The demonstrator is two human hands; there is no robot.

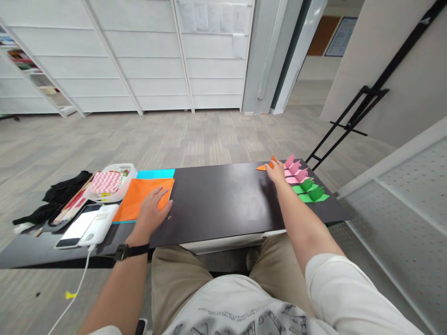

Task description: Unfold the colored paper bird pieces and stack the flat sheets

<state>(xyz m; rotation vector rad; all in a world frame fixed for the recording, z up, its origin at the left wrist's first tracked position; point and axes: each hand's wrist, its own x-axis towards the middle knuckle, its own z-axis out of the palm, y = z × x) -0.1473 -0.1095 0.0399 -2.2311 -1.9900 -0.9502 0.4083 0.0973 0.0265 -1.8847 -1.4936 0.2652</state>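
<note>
The left hand (153, 210) lies spread on the orange paper (131, 200), and the right hand (276, 172) (whether pinching, cannot tell) contacts the orange origami figure (261, 168) beside the pink origami figures (301, 176).

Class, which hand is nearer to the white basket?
Left: the left hand is at the orange paper beside the basket; the right hand is far across the table, by the pink folded shapes.
</note>
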